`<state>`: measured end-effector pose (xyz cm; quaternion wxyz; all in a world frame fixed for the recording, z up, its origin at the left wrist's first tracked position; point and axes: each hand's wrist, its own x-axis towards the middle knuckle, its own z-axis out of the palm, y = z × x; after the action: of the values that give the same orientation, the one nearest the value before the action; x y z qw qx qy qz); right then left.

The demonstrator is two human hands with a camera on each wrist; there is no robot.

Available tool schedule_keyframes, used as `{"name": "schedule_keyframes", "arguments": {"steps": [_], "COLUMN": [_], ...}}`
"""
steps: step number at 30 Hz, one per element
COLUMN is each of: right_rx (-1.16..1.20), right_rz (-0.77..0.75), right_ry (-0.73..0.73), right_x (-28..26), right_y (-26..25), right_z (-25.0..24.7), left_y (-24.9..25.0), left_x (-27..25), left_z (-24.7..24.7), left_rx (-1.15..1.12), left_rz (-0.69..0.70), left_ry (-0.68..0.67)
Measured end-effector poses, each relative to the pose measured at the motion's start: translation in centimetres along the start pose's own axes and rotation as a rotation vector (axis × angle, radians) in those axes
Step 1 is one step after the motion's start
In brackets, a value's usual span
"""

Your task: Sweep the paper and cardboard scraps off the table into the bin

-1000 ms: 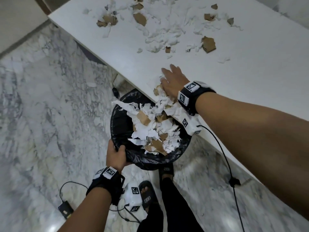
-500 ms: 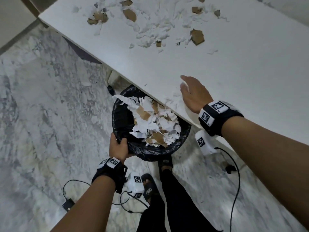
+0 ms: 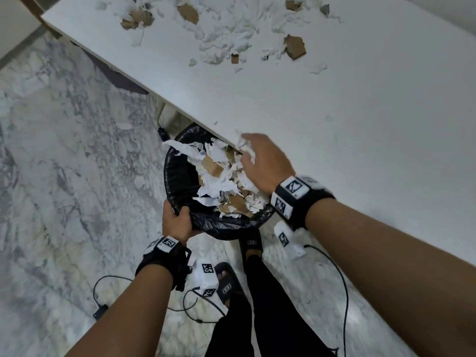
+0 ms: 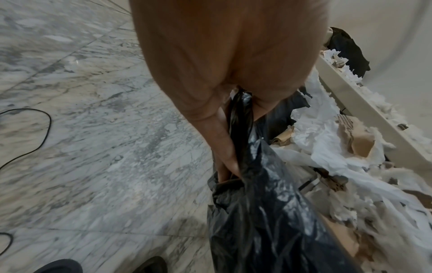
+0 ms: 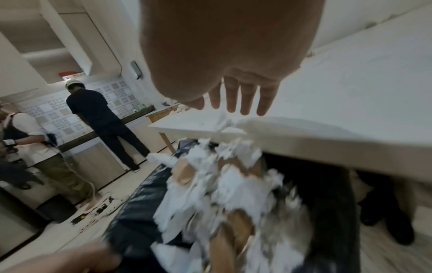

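A bin lined with a black bag [image 3: 177,176] stands on the floor under the white table's near edge [image 3: 334,124], heaped with white paper and brown cardboard scraps [image 3: 221,186]. My left hand [image 3: 177,220] grips the bag's rim [image 4: 240,118] at the near side. My right hand [image 3: 260,161], fingers straight [image 5: 245,99], is at the table edge above the bin, pushing a few white paper bits [image 3: 242,145] over it. More scraps [image 3: 231,45] lie scattered at the table's far end, among them a cardboard piece [image 3: 295,46].
Marble floor [image 3: 64,176] lies to the left, with black cables [image 3: 103,287] near my sandalled feet [image 3: 228,282]. In the right wrist view two people [image 5: 98,114] stand at a counter across the room. A table leg [image 3: 164,114] stands behind the bin.
My right hand swept from further right on the table back left to the edge over the bin, pushing paper bits off. The left hand kept its grip on the bag rim.
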<state>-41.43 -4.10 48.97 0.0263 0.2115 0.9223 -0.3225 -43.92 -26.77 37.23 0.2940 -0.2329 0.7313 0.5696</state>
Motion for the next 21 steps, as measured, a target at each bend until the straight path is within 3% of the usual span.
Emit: {"name": "schedule_keyframes", "arguments": {"steps": [3,7,9,13,15,17,21], "right_rx": [-0.076,-0.187,-0.184,-0.046,-0.063,-0.114,-0.206], "right_rz": [0.089,0.068,0.033,-0.206,-0.288,-0.264,-0.123], "right_ry": [0.055,-0.231,-0.268,-0.236,-0.204,-0.157,-0.314], "right_x": [3.9,6.2,4.9,1.7,2.5,5.0,8.8], "right_y": [1.0,0.7,-0.2,-1.2,-1.0,-1.2,-2.3], "right_z": [-1.3,-0.1,1.2,3.1,3.1,2.9,2.6], "left_y": [0.2,0.2,0.3,0.7,1.0,1.1,1.1], "left_x": [0.3,0.7,0.9,1.1,1.4,1.5,1.3], "left_z": [-0.5,-0.8,-0.9,-1.1,-1.2,-1.6,-2.1], "left_rx": [-0.004,-0.016,-0.027,-0.032,-0.047,-0.029,-0.016], "left_rz": [-0.001,-0.008,-0.009,-0.011,-0.012,-0.009,-0.001], "left_ry": [0.01,0.026,0.031,0.04,0.051,0.065,0.083]}}
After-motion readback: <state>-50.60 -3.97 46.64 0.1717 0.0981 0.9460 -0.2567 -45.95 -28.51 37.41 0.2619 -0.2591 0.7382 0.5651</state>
